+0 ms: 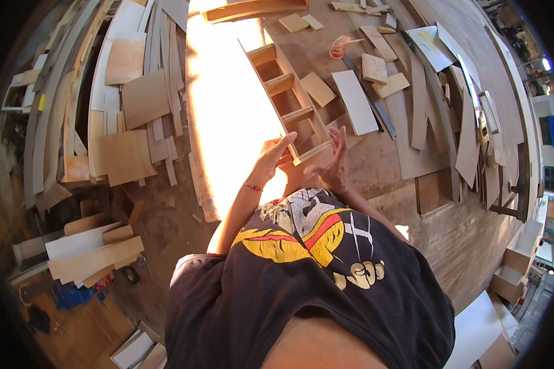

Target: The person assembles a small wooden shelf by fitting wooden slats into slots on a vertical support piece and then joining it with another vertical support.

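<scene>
A narrow wooden shelf frame (297,115) with several open compartments lies on the worktable, its near end toward me. At its near left corner, my left hand (269,161) grips the side board between thumb and fingers. Beside the near right corner is my right hand (331,169), its fingers spread and nothing in it. Whether a fingertip of it touches the frame I cannot tell. To the right of the frame lie a square wood piece (318,89) and a white board (355,102).
Strong sunlight whitens the worktable (221,123) left of the frame. A red and white cup (338,47) with a stick in it stands farther off, near a long metal strip (381,111). Small wood blocks (374,69) and stacked offcuts (417,104) lie right; boards (146,98) pile up left.
</scene>
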A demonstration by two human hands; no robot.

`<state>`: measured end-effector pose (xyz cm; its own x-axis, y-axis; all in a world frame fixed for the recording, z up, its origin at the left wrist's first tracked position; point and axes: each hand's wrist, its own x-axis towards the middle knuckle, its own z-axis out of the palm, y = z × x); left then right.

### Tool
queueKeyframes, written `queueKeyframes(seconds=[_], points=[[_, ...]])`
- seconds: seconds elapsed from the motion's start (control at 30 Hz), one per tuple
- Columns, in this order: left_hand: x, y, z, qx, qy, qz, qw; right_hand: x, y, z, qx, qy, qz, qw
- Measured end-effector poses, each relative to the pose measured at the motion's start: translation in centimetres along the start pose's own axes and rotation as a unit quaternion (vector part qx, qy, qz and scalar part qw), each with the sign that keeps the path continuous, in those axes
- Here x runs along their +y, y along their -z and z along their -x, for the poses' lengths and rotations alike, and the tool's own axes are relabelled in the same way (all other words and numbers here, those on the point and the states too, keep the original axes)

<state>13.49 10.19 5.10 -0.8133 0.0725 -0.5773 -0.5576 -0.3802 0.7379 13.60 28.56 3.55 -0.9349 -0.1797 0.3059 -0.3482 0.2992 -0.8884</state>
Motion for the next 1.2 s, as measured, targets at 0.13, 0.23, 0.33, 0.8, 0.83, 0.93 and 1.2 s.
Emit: queueKeyframes(seconds=[0.13, 0.23, 0.33, 0.8, 0.83, 0.93, 1.2], points=[[0.5, -0.4, 1.2, 0.022, -0.008, 0.015, 1.000, -0.4, 2.1, -3.1, -0.002, -0.256, -0.180, 0.950], [-0.1, 1.5, 0.6, 0.023, 0.015, -0.101, 0.995, -0.1, 2.6, -5.7, -0.106, -0.298, -0.207, 0.926], [0.0, 1.5, 1.0, 0.039, -0.036, -0.137, 0.989, -0.8, 2.3, -7.7, -0.173, -0.321, -0.225, 0.904], [6.4, 4.3, -6.6, 0.237, -0.212, -0.198, 0.927, 3.9, -2.5, -17.4, -0.262, -0.301, -0.123, 0.909], [8.0, 4.3, -7.6, 0.269, -0.198, -0.210, 0.919, 4.4, -3.1, -18.4, -0.253, -0.308, -0.124, 0.909], [11.6, 4.8, -10.4, 0.292, -0.183, -0.246, 0.906, 5.1, -4.3, -22.1, -0.277, -0.299, -0.081, 0.909], [16.3, 4.9, -15.8, 0.382, -0.165, -0.293, 0.861, 4.7, -8.1, -31.2, -0.214, -0.170, -0.072, 0.959]])
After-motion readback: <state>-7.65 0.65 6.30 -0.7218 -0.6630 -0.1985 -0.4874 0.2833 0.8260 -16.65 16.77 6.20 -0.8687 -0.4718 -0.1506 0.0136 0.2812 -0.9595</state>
